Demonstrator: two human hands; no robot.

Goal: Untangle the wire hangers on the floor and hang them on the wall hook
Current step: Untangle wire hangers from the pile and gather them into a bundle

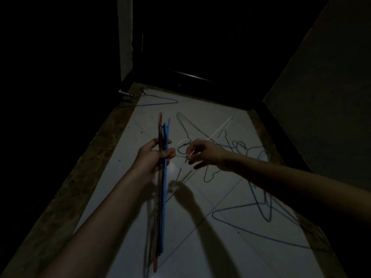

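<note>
Left hand (155,155) grips hanger bundle (163,197), right hand (202,155) pinches white hanger (219,130), bg too dark.

Pale grey tiled floor (210,247) crossed by thin diagonal joints, brown border along its edges. Blue and red hangers (163,177) bunched together; one white hanger (217,130); blue hangers (261,207) scattered at three o'clock.

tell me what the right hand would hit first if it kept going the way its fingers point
The right hand, pinching a white hanger, points left toward the left hand and its bundle of hangers. It would probably meet that bundle first, though depth is unclear in this dark view.
</note>
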